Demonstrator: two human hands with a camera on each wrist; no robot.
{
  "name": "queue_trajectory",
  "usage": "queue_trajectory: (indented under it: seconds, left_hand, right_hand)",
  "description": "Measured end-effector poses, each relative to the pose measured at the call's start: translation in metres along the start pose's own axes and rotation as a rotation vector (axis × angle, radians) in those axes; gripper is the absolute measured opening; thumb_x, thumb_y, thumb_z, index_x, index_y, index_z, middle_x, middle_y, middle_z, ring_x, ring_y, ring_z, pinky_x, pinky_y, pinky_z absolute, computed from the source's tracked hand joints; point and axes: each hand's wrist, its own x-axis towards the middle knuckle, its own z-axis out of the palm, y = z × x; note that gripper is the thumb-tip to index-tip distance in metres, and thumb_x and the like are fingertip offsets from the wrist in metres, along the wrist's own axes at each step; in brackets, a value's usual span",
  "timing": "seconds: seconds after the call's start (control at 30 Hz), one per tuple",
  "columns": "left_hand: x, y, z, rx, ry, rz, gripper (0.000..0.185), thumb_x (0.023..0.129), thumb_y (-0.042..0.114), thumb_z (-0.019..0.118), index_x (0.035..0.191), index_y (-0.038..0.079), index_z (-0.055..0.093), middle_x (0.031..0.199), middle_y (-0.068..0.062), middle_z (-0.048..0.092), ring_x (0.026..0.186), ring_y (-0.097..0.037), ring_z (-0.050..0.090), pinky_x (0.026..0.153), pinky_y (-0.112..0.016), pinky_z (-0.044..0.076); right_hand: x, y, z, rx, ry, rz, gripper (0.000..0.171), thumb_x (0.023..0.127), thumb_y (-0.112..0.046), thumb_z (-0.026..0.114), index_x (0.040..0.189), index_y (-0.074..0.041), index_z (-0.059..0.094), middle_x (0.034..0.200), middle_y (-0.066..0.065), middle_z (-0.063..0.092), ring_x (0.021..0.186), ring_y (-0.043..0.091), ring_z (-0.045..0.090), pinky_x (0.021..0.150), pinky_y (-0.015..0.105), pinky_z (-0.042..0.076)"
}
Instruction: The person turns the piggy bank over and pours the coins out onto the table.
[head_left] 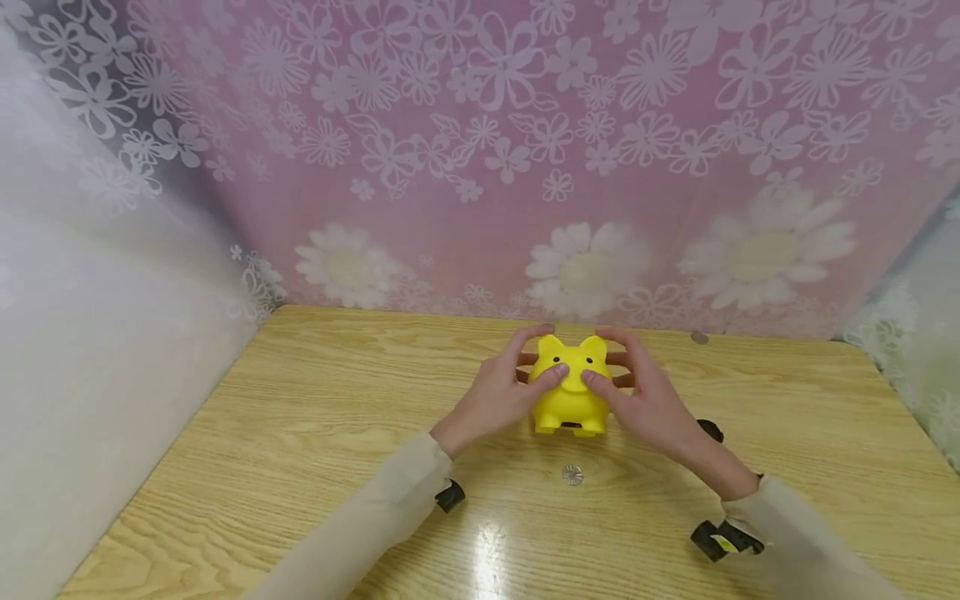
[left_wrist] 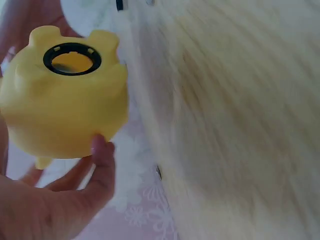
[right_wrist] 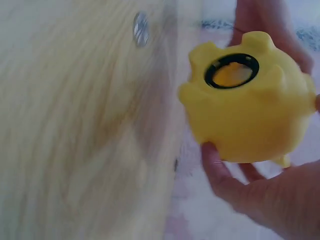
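A yellow piggy bank (head_left: 572, 400) is held between both hands, raised above the wooden table, with its face toward the head camera. My left hand (head_left: 498, 387) grips one side, thumb on the snout and fingers wrapped behind. The right hand (head_left: 651, 402) mirrors it on the other side, its thumb also by the snout. Both wrist views show the underside, where a black ring (left_wrist: 72, 73) frames an uncovered round hole between the feet. Just in front of the piggy bank lies a silvery coin (head_left: 572, 475) on the table.
A second coin (head_left: 699, 337) lies near the table's back edge. Partly hidden behind the right forearm is a dark round object (head_left: 709, 429). The wooden table (head_left: 360, 400) ends at a pink flowered curtain (head_left: 450, 167), with pale sheets at both sides.
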Motion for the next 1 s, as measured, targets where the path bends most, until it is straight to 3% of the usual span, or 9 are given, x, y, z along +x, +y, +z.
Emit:
queue_trajectory:
  seconds: [0.1, 0.27, 0.6, 0.77, 0.87, 0.93, 1.0]
  left_hand:
    - [-0.0014, 0.0022, 0.0033, -0.022, -0.032, -0.139, 0.055, 0.097, 0.063, 0.059, 0.147, 0.049, 0.04, 0.133, -0.012, 0.067, 0.112, -0.021, 0.07, 0.081, -0.037, 0.062]
    - [-0.001, 0.0014, 0.0049, -0.089, -0.079, -0.266, 0.063, 0.092, 0.072, 0.058, 0.146, 0.045, 0.044, 0.121, -0.011, 0.07, 0.094, -0.018, 0.072, 0.072, -0.044, 0.064]
    - [0.0029, 0.005, 0.0006, -0.174, -0.176, -0.366, 0.069, 0.091, 0.074, 0.057, 0.148, 0.039, 0.042, 0.13, -0.011, 0.062, 0.099, -0.023, 0.071, 0.067, -0.048, 0.065]
    - [0.004, 0.0063, -0.0016, -0.215, -0.201, -0.378, 0.071, 0.092, 0.072, 0.057, 0.151, 0.036, 0.04, 0.132, -0.012, 0.061, 0.098, -0.025, 0.071, 0.069, -0.051, 0.065]
    - [0.0049, 0.0067, -0.0021, -0.237, -0.183, -0.355, 0.068, 0.093, 0.066, 0.061, 0.151, 0.036, 0.04, 0.131, -0.015, 0.061, 0.097, -0.027, 0.073, 0.071, -0.054, 0.064]
    - [0.005, 0.0063, -0.0019, -0.235, -0.145, -0.304, 0.065, 0.094, 0.059, 0.066, 0.149, 0.039, 0.04, 0.135, -0.015, 0.059, 0.101, -0.029, 0.072, 0.075, -0.054, 0.064]
    - [0.0049, 0.0057, -0.0017, -0.188, -0.091, -0.2, 0.064, 0.093, 0.05, 0.072, 0.147, 0.041, 0.039, 0.14, -0.012, 0.057, 0.111, -0.029, 0.068, 0.082, -0.051, 0.063]
  right_hand:
    - [0.0013, 0.0002, -0.0008, 0.076, -0.064, 0.149, 0.068, 0.105, -0.045, 0.055, 0.158, -0.016, 0.025, 0.147, 0.031, 0.047, 0.109, 0.037, 0.066, 0.079, 0.045, 0.064]
    - [0.0035, -0.0009, -0.0012, 0.189, -0.146, 0.293, 0.074, 0.104, -0.054, 0.051, 0.158, -0.014, 0.02, 0.147, 0.031, 0.045, 0.112, 0.034, 0.067, 0.079, 0.048, 0.064]
    - [0.0059, -0.0037, -0.0044, 0.19, -0.204, 0.383, 0.08, 0.102, -0.061, 0.048, 0.159, -0.012, 0.018, 0.148, 0.031, 0.045, 0.115, 0.035, 0.065, 0.082, 0.049, 0.064]
    - [0.0056, -0.0053, -0.0056, 0.184, -0.219, 0.384, 0.082, 0.102, -0.061, 0.049, 0.159, -0.012, 0.016, 0.149, 0.031, 0.044, 0.112, 0.033, 0.066, 0.082, 0.048, 0.064]
    - [0.0052, -0.0072, -0.0062, 0.175, -0.2, 0.346, 0.082, 0.102, -0.059, 0.05, 0.16, -0.012, 0.016, 0.149, 0.031, 0.043, 0.116, 0.037, 0.065, 0.083, 0.048, 0.064]
    - [0.0041, -0.0082, -0.0065, 0.146, -0.158, 0.28, 0.08, 0.102, -0.055, 0.055, 0.16, -0.014, 0.018, 0.151, 0.03, 0.042, 0.121, 0.041, 0.062, 0.087, 0.05, 0.062]
    - [0.0028, -0.007, -0.0066, 0.101, -0.092, 0.151, 0.075, 0.102, -0.044, 0.061, 0.16, -0.016, 0.022, 0.152, 0.027, 0.042, 0.127, 0.045, 0.057, 0.092, 0.055, 0.06]
